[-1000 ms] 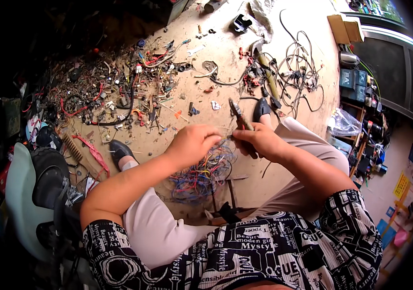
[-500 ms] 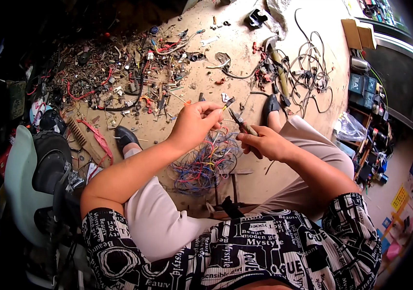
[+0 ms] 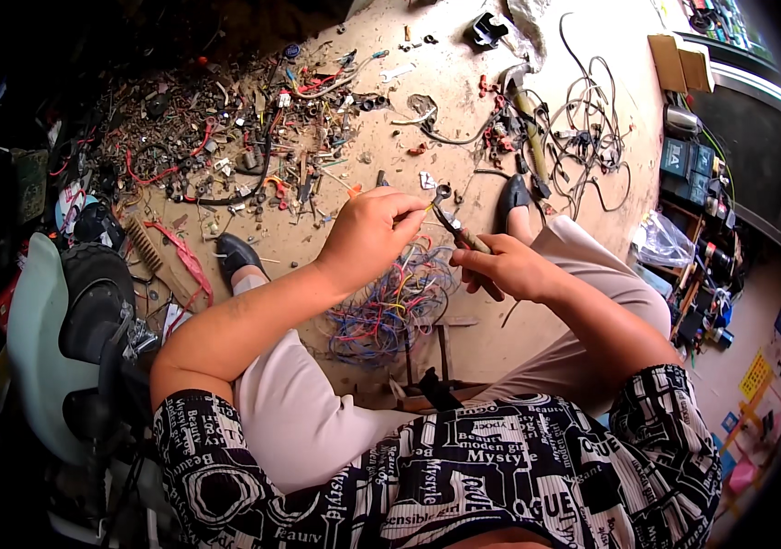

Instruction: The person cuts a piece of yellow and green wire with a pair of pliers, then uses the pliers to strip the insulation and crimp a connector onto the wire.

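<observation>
Pinched between the thumb and fingers of my left hand (image 3: 367, 231) is a thin yellow wire (image 3: 429, 207). A small dark ring-shaped piece (image 3: 443, 191) shows at its far end. My right hand (image 3: 507, 267) is closed round the brownish handles of a pair of pliers (image 3: 452, 225). The plier jaws point up and left, at or against the wire just below the dark piece; whether they grip it I cannot tell. Below both hands, a tangle of blue, red, yellow and white wires (image 3: 381, 316) lies on the floor between my legs.
Scrap wire bits and small parts (image 3: 216, 137) cover the floor at the far left. Ahead on the right lie a hammer (image 3: 527, 123) and a loose dark cable (image 3: 592, 128). A wooden brush (image 3: 154, 254) rests at left, beside a pale green chair (image 3: 38, 348).
The dark piece has turned, from a slim shape to a ring, and shifted slightly right, closer above the plier jaws. My left hand has rolled a little; my right hand is nearly still.
</observation>
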A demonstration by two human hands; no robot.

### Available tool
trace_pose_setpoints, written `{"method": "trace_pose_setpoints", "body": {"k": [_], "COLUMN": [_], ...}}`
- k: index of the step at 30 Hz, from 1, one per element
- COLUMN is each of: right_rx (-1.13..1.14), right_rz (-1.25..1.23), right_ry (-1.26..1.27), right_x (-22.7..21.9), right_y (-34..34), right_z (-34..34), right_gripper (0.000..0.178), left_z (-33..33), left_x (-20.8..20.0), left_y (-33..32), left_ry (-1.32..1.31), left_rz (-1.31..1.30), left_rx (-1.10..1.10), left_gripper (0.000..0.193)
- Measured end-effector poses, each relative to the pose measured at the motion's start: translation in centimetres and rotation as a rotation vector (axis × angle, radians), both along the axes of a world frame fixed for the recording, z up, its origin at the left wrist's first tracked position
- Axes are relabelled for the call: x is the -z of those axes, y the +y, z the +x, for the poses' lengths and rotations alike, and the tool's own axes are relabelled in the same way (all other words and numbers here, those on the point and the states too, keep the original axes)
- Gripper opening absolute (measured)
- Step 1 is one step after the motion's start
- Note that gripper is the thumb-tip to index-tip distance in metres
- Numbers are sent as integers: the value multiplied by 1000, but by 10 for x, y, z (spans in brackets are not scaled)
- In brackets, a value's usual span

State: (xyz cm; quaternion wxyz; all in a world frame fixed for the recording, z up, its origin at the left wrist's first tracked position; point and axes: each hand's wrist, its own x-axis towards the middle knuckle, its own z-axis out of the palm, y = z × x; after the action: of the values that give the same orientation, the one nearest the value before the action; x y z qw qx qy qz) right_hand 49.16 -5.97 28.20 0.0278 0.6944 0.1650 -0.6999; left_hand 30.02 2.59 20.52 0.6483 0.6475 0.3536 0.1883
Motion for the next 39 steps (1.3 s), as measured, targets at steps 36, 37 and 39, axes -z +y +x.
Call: {"method": "trace_pose_setpoints", "body": {"k": [36, 37, 39], "right_rx": [-327, -326, -330], "right_rz": [401, 419, 440], "right_ry": [-437, -458, -477], "right_x": [6, 14, 26], "right_y": [-15, -21, -30], "right_z": [10, 13, 17], "right_gripper": [29, 31, 33], "left_z": [27, 31, 40], "left_x": [-19, -7, 14], "left_y": [7, 2, -7], "left_ry": [14, 19, 5], "left_rz": [-435, -439, -671], "left_rx": [136, 134, 137], "left_gripper": [16, 16, 15]}}
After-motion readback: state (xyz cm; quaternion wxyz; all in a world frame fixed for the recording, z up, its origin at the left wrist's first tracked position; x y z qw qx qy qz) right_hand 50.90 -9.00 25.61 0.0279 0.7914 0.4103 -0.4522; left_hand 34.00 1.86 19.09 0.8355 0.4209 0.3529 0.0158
